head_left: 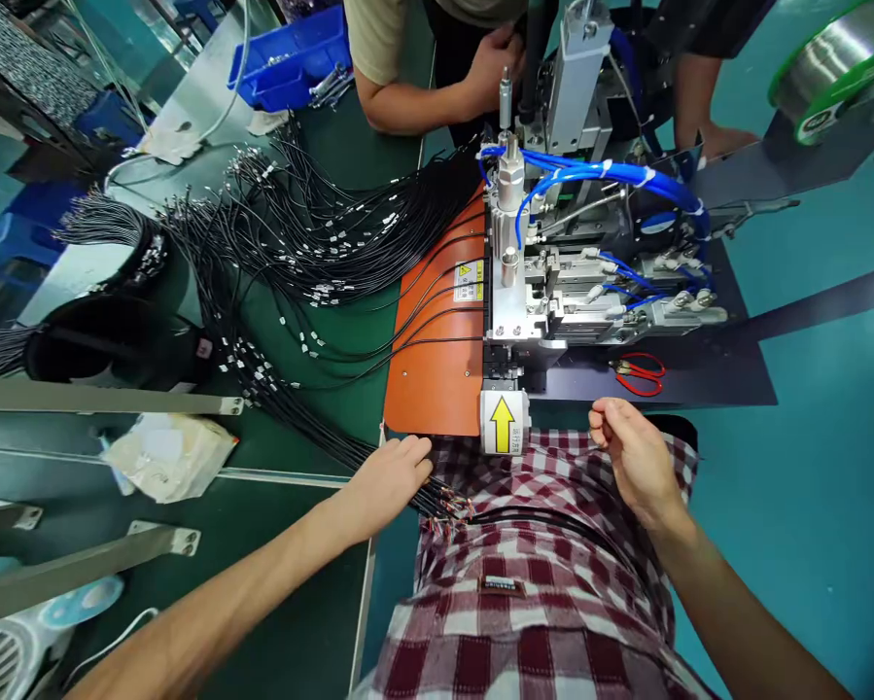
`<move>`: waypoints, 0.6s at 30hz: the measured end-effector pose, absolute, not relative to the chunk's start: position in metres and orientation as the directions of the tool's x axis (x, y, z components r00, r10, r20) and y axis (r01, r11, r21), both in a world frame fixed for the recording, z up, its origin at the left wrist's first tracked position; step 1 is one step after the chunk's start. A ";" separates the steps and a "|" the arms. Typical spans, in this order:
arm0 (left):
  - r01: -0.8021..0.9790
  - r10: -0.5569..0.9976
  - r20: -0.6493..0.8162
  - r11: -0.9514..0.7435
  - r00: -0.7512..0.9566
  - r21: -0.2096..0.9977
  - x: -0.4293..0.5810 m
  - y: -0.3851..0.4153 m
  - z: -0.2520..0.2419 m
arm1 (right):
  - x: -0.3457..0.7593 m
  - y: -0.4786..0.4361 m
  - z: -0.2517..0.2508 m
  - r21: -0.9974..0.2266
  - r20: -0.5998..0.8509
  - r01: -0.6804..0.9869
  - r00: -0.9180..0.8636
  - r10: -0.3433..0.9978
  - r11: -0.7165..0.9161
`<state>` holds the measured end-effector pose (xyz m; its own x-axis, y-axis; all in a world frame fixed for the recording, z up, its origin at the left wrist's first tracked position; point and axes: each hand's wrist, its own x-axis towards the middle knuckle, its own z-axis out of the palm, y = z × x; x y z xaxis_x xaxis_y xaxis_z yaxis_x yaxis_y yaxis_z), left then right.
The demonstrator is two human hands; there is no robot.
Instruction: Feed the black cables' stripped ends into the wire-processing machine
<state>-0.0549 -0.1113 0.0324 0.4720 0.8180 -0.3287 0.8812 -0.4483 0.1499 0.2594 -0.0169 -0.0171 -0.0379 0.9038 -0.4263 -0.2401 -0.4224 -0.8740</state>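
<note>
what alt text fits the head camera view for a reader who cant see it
A person's left hand lies over a bundle of black cables near an orange plate and a metal machine with blue tubes. The right hand, fingers curled, is near a red-handled tool; another person's arm shows beyond.

- Open: gap over the checked lap (553, 476) between right hand (633, 452) and white arrow block (505, 424); also over teal floor (816, 467), right side.
- Machine (509, 306) plus blue hoses (589, 175) block straight ahead.
- Red-handled scissors (641, 371) just beyond right hand.
- Cable bundle (297, 418) runs under left hand (393, 486), over surface (297, 603) edge.
- Orange plate (437, 389): near end bare, farther up crossed by cables.
- Co-worker's forearm (429, 107) on far side.
- Metal bars (79, 397) obstruct far left.
</note>
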 end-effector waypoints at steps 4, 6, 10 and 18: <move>0.875 0.902 -0.240 -0.234 0.358 0.423 -0.064 -0.105 0.042 | 0.250 -0.023 -0.006 -0.886 -0.416 -0.175 -0.112 0.902 -0.430; 0.846 0.922 -0.233 -0.153 0.308 0.511 -0.071 -0.103 0.052 | 0.250 -0.024 -0.002 -0.888 -0.415 -0.159 -0.125 0.901 -0.431; 0.841 0.863 -0.320 -0.194 0.391 0.504 -0.075 -0.102 0.063 | 0.247 -0.023 0.007 -0.897 -0.402 -0.132 -0.155 0.902 -0.422; 0.914 0.821 -0.405 -0.331 0.402 0.236 -0.058 -0.103 0.036 | 0.219 -0.043 0.028 -0.925 -0.365 0.051 -0.399 0.841 -0.377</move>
<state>-0.0582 -0.1033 0.0357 0.4022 0.8209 -0.4053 0.9136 -0.3308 0.2364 0.2191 -0.0431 0.0282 -0.3992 0.8410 -0.3653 0.0513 -0.3773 -0.9247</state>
